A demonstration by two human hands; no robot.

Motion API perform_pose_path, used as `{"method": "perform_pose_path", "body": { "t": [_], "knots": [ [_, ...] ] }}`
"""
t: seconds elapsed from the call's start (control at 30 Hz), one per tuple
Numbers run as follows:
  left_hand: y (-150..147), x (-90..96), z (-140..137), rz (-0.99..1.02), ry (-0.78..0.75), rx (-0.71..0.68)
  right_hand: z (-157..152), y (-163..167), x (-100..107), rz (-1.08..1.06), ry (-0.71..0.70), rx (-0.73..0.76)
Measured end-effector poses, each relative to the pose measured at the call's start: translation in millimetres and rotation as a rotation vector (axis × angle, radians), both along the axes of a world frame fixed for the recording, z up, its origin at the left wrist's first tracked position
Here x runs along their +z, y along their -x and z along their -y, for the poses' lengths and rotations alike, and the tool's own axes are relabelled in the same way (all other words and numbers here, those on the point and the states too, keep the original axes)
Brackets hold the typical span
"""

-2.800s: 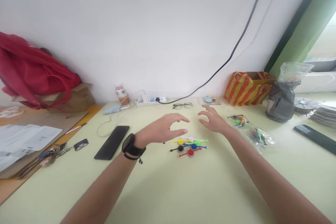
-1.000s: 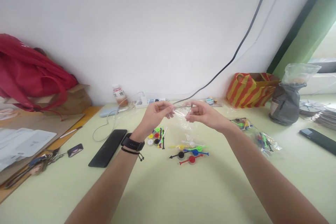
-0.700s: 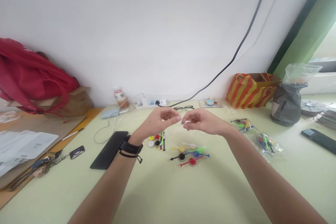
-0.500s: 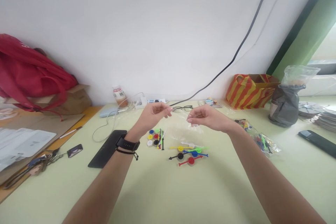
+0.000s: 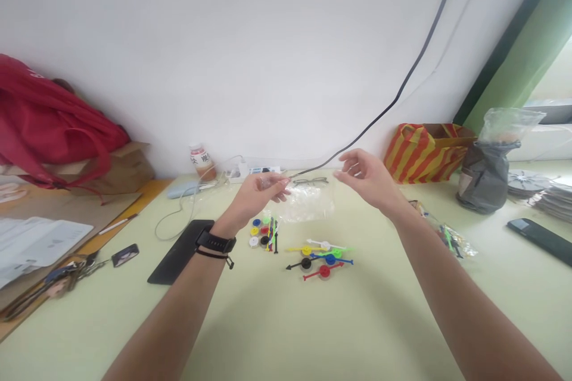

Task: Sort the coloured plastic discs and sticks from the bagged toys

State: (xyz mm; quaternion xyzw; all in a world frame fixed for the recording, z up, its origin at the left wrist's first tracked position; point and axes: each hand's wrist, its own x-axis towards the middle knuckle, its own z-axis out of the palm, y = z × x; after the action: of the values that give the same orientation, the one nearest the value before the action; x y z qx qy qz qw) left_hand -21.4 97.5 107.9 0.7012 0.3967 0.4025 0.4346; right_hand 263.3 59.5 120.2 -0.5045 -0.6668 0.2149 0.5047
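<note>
My left hand (image 5: 261,191) is closed in a pinch on the left edge of a clear plastic bag (image 5: 308,203), which hangs just above the table. To the right of the bag my right hand (image 5: 367,181) is raised, thumb and fingers apart, with nothing in it. Below both hands lies a group of spinner arrows on round bases, among them a red spinner (image 5: 325,272), a black spinner (image 5: 306,264) and a yellow spinner (image 5: 306,249). Left of these sit several small coloured discs (image 5: 256,231) beside a row of loose arrows (image 5: 272,237).
A black tablet-like slab (image 5: 181,253) lies by my left forearm. Eyeglasses (image 5: 311,181) and a jar (image 5: 203,162) stand near the wall. Filled clear packets (image 5: 451,241), a striped bag (image 5: 431,155), a grey bag (image 5: 485,181) and a phone (image 5: 540,244) are on the right.
My right hand has let go of the plastic bag and moved up and to the right, its fingers opening. My left hand still holds the bag, whose right side has dropped.
</note>
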Motion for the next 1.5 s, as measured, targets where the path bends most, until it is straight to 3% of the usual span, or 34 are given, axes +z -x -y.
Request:
{"method": "perform_pose_path", "body": {
  "t": [0.07,0.2,0.27,0.47,0.67,0.8,1.17,1.5],
  "knots": [
    [0,-2.6,-3,0.038,0.022,0.034,2,4,4,-0.049,-0.014,-0.032],
    [-1,-6.4,-4,0.113,0.074,0.040,5,13,4,-0.041,0.242,0.145],
    [-2,-7.7,-4,0.146,0.102,0.012,3,13,-2,-0.057,0.298,0.172],
    [2,-8.7,-5,0.189,0.155,-0.022,-11,-3,-21,-0.005,0.151,0.491],
    [-1,-6.2,-3,0.186,0.171,-0.061,-12,4,-23,-0.228,0.257,0.388],
    [-5,-2.6,3,0.248,0.265,-0.181,-12,7,-21,-0.354,0.372,0.388],
    [-8,5.2,17,0.312,0.517,-0.581,-2,-3,-15,-0.280,0.543,0.925],
    [-16,7.8,30,0.274,0.503,-0.678,5,16,-8,-0.168,0.679,1.191]
  ]
}}
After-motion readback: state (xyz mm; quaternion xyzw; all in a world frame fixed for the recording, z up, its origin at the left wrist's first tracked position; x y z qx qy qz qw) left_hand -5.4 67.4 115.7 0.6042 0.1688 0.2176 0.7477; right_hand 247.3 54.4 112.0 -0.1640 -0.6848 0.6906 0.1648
